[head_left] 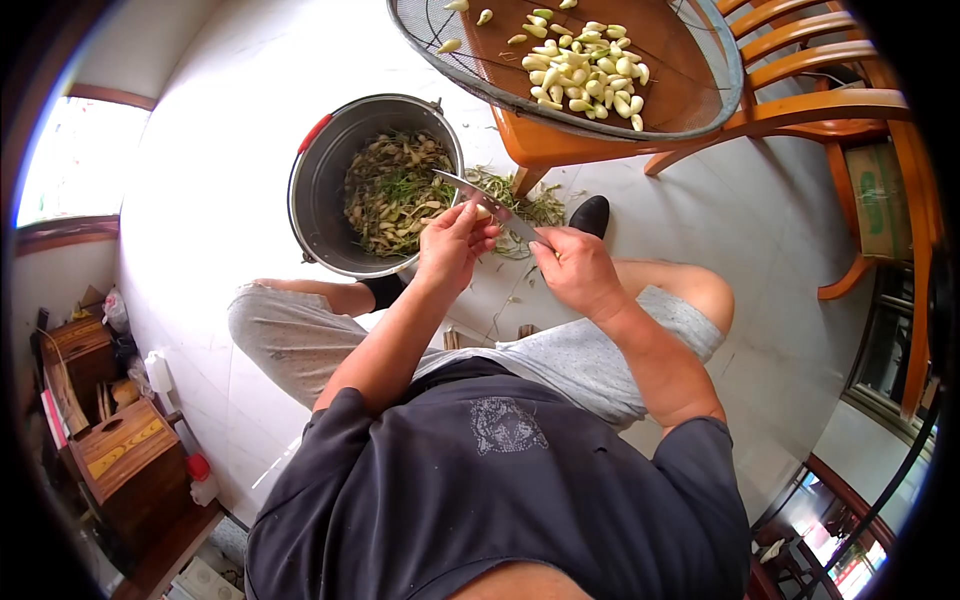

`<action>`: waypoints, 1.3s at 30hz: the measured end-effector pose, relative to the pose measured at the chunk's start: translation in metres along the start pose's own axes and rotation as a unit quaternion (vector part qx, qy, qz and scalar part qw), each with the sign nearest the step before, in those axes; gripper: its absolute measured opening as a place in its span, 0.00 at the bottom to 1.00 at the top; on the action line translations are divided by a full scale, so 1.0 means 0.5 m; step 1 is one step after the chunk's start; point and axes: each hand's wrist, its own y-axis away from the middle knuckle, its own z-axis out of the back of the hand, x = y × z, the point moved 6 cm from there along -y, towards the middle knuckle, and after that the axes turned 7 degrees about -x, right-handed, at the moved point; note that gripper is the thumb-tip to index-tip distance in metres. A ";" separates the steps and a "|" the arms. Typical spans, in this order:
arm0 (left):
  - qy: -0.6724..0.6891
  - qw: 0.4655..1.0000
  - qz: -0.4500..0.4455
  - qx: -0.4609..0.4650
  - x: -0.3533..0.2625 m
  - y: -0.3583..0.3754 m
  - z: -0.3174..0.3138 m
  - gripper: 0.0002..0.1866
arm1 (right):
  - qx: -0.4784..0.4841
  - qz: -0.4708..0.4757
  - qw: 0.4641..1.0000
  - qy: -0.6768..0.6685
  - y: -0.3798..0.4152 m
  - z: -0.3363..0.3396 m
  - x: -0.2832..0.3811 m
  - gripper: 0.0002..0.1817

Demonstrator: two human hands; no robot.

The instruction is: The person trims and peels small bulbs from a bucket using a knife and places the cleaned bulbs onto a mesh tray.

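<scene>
My right hand [582, 275] is closed round the handle of a knife [503, 215]. Its blade points up and left over the bucket's rim. My left hand [455, 245] pinches a small pale bulb [483, 212], like a peeled shallot or garlic, against the blade's near side; the fingers partly hide it. Beyond the left hand stands a metal bucket [318, 215] with a red grip on its handle. Inside it lie unpeeled bulbs and green and brown trimmings [395, 190]. Several peeled white bulbs [590, 75] are heaped in a round mesh sieve [690, 110].
The sieve rests on a wooden chair [540, 150] at the upper right. Loose stalk scraps [530, 200] lie on the pale tiled floor [240, 390] beside the bucket. Another slatted wooden chair [915, 300] stands at right. Wooden boxes [135, 455] are at the lower left.
</scene>
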 end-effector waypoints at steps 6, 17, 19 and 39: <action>-0.048 0.996 0.042 0.061 -0.004 0.014 -0.015 0.11 | -0.020 0.026 0.998 0.044 -0.004 0.001 -0.003 0.10; -0.136 0.988 -0.001 0.073 -0.013 0.017 -0.016 0.07 | -0.059 0.158 0.972 0.160 0.002 -0.001 0.032 0.08; -0.147 0.987 -0.015 0.055 -0.016 0.019 -0.014 0.06 | -0.058 0.162 0.970 0.171 0.003 -0.005 0.029 0.08; -0.153 0.980 -0.069 0.103 -0.050 0.041 -0.040 0.10 | 0.070 -0.087 0.972 0.209 0.000 -0.007 -0.103 0.08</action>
